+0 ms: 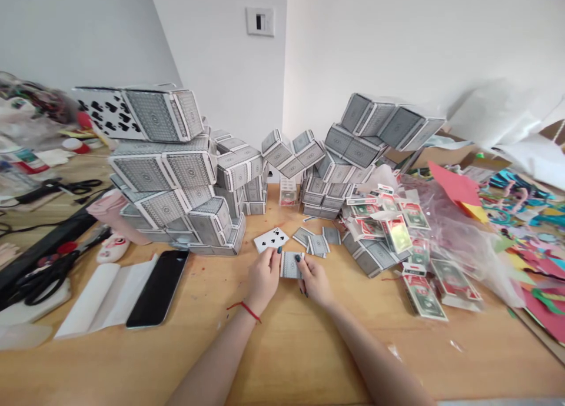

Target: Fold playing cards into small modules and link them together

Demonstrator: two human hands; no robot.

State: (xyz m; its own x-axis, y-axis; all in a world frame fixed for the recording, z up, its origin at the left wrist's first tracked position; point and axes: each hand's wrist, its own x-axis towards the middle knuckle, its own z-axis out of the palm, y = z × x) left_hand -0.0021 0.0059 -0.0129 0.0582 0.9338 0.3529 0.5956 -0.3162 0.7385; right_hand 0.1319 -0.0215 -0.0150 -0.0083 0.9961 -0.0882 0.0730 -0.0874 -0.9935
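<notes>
A: Where's the stack of cards (291, 265)?
B: On the table (286, 353), pinched by both hands: left hand (263, 275) curled on its 9 o'clock edge, right hand (314, 279) on 3 o'clock.
A: Tip?
B: Probably square the edges gently; a spade card (271, 239) lies at 11 o'clock.

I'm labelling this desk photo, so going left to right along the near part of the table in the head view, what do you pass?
Black scissors → folded white paper → black phone → left hand → stack of cards held by both hands → right hand → red-and-green card packs → coloured paper scraps.
</notes>
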